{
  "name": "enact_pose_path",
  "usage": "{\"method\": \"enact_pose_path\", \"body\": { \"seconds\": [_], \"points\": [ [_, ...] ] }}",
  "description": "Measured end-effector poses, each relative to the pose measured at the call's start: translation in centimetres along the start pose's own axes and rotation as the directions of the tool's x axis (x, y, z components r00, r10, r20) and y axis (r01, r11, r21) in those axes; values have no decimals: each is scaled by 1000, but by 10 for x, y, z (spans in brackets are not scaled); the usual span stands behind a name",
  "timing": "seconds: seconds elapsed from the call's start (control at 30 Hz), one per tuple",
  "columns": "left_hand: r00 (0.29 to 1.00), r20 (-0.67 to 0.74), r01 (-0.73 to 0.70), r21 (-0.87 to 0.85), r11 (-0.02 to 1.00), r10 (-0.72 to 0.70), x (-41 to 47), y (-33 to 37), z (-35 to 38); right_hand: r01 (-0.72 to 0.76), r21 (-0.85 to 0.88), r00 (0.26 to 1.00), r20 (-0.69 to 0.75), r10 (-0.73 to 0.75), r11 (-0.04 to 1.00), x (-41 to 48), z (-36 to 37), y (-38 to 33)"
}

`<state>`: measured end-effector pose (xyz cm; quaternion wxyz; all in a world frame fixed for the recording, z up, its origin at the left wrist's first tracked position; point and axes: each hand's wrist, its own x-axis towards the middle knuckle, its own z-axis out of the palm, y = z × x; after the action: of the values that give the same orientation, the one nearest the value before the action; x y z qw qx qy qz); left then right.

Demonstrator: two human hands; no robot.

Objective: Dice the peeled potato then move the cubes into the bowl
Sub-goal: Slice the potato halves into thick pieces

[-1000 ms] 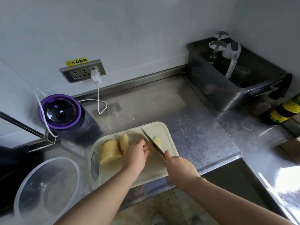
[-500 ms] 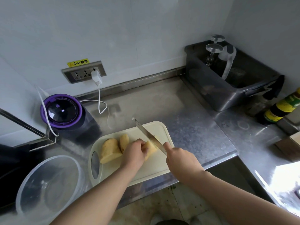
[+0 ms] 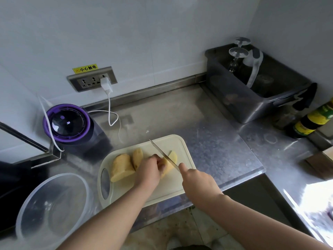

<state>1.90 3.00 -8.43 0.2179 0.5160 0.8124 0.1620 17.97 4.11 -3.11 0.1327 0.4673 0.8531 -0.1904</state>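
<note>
A cream cutting board (image 3: 167, 190) lies on the steel counter. On it are two large peeled potato chunks (image 3: 122, 166) at the left and a smaller piece under the blade, with a cut slice (image 3: 173, 156) to the right of it. My left hand (image 3: 149, 169) grips the piece being cut, fingers curled over it. My right hand (image 3: 196, 181) holds the knife (image 3: 163, 153), index finger along the spine, blade across the potato piece. A clear plastic bowl (image 3: 27, 213) stands empty at the lower left, beside the board.
A purple-rimmed appliance (image 3: 66, 123) stands behind the board at the left, with a white charger cable (image 3: 110, 112) from the wall socket. A dark bin (image 3: 252, 98) with glasses sits at the back right. Sauce bottles (image 3: 313, 121) stand at the right. The counter edge runs just below the board.
The knife has moved left across the potato piece and sits in a new cut; a slice now lies free to the right of the blade. My left hand stays on the piece.
</note>
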Motion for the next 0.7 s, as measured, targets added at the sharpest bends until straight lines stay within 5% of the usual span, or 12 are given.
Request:
{"method": "enact_pose_path", "body": {
  "seconds": [0.43, 0.7],
  "points": [
    [1000, 6, -11, 27, 1000, 11, 2, -4, 3, -55, 103, 998, 41, 51, 993, 17, 18, 10],
    [1000, 0, -2, 61, 998, 2, 2, -3, 4, -22, 85, 998, -51, 27, 996, 3, 8, 9]
  ]
}}
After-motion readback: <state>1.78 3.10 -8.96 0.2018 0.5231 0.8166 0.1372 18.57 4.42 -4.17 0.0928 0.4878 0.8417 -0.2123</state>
